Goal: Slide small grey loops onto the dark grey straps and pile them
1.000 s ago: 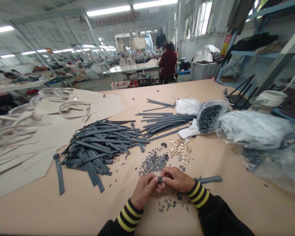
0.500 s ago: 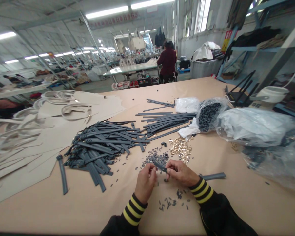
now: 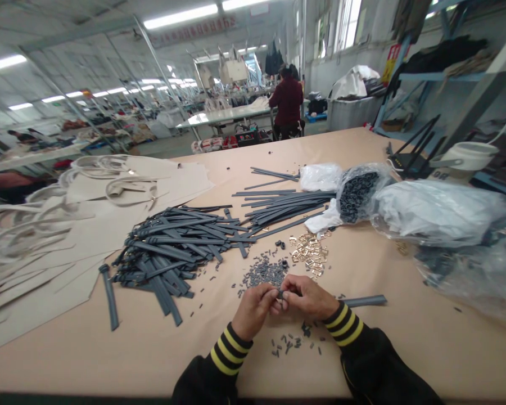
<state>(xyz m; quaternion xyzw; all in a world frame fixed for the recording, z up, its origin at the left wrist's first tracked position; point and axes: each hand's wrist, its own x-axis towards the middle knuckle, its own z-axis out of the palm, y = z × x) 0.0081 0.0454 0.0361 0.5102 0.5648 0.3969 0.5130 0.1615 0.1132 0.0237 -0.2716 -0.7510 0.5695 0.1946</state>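
My left hand (image 3: 256, 308) and my right hand (image 3: 308, 298) meet fingertip to fingertip low over the table. Both are closed, pinching the end of a dark grey strap (image 3: 280, 294), mostly hidden by my fingers. A flat grey strap length (image 3: 366, 301) shows beyond my right wrist; whether it joins the pinched end is hidden. Just past my hands lies a heap of small grey loops (image 3: 263, 271), with gold metal buckles (image 3: 310, 254) to its right. More small grey pieces (image 3: 293, 344) lie scattered between my forearms.
A large pile of grey straps (image 3: 172, 242) lies left of centre, with a bundle of narrow straps (image 3: 287, 207) behind it. Beige panels with handles (image 3: 96, 225) cover the left side. Plastic bags (image 3: 438, 214) and a white bucket (image 3: 464, 160) stand right. A person (image 3: 287, 104) works farther back.
My fingertips have come together, the left hand moving right toward the right hand. The dark strap end, plainly visible between them before, is now mostly covered by my fingers.
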